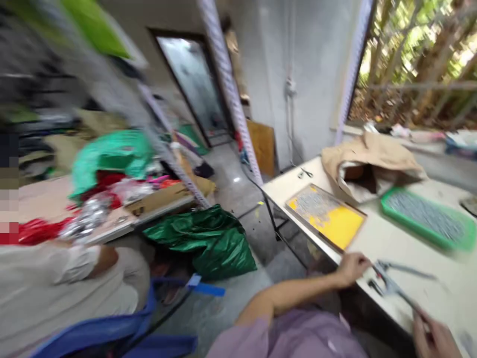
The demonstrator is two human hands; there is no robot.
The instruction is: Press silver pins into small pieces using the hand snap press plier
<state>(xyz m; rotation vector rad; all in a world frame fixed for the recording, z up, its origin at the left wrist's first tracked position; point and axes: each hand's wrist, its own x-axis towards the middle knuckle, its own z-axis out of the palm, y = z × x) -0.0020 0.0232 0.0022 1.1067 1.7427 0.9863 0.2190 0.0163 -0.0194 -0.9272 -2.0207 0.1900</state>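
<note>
Grey wall (316, 64) at the back, doorway (194, 74) to the left, window (417, 64) showing foliage to the right; white tabletop (410, 243) beneath the window. Item: one pliers-like hand tool (395, 287), long-handled, handles spread apart, located at the near edge of the tabletop; contact with the surface cannot be told. Right hand (434, 334): closed around the lower handle, partly cut off by the picture's bottom edge. Left hand (351, 269): at the head end of the same tool, fingers bent together; whether they grip anything cannot be told. Farther along the tabletop: one shallow framed tray (341, 228), yellow-bottomed, part-covered with small grey pieces; one green basket (393, 219) of similar grey pieces; one tan sack (376, 149), mouth open, between tray and window; one pair of small scissors (305, 173), blurred, beyond the tray. Opposite side: dark green plastic bag (208, 243); seated co-worker (67, 293) in pale clothing, on a blue chair (100, 328)
</note>
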